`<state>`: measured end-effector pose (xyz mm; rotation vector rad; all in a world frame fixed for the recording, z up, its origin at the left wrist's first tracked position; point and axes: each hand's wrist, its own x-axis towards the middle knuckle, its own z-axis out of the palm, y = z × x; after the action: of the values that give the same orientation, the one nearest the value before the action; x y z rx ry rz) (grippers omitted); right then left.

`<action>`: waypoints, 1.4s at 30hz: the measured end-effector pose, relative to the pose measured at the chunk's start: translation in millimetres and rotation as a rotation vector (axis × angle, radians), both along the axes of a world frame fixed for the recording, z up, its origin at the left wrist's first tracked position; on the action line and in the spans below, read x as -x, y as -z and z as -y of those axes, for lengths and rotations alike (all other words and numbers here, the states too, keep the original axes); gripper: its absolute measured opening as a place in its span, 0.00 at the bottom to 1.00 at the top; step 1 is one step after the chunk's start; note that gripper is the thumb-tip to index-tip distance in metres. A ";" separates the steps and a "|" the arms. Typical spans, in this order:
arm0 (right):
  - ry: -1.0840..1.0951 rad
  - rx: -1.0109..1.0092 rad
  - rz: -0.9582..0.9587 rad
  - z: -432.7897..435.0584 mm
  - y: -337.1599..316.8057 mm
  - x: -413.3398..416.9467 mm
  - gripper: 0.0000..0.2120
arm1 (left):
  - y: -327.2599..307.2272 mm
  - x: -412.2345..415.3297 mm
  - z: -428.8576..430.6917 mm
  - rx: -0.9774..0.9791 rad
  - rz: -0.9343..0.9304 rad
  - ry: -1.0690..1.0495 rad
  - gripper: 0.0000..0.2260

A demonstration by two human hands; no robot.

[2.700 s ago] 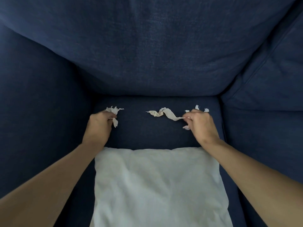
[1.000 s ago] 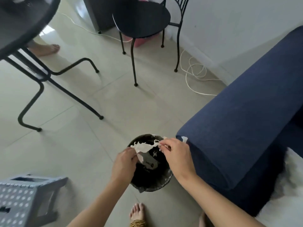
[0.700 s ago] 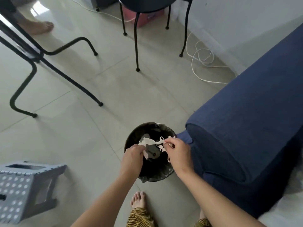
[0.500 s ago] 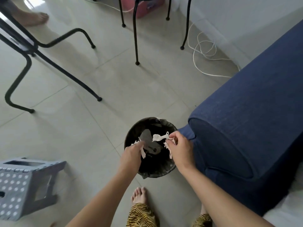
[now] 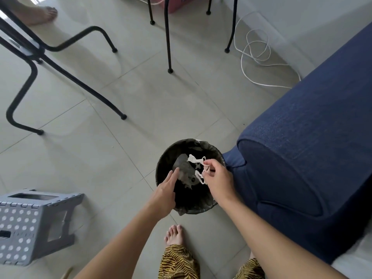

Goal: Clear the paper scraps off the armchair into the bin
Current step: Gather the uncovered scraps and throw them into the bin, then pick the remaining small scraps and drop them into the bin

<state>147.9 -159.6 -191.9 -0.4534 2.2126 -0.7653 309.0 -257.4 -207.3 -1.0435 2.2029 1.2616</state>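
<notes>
Over the bin, both hands sit above the opening. Right hand pinches white paper scraps in its fingertips; left hand is released, fingers extended, empty. Bin stands on the floor, touching the blue armchair arm.

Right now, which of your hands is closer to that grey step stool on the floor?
Left. The left hand hangs open over the near-left rim of the bin, on the grey step stool side. The right hand pinches paper scraps beside the armchair.
</notes>
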 end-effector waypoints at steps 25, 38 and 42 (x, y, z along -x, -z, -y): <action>-0.354 -0.208 0.266 -8.9 -31.2 -2.3 0.43 | -50.9 17.9 23.5 0.068 0.055 -0.040 0.32; -0.258 0.109 0.035 -95.7 -254.9 94.8 0.45 | -255.3 148.3 5.7 0.284 -0.273 0.200 0.37; -0.068 0.127 -0.078 -170.2 -270.5 153.0 0.46 | -276.6 223.7 -53.7 0.269 -0.382 0.314 0.34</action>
<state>-5.1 10.6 78.7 -0.6284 2.2162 -0.8678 85.3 -203.8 69.2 -0.5366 2.7538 1.1135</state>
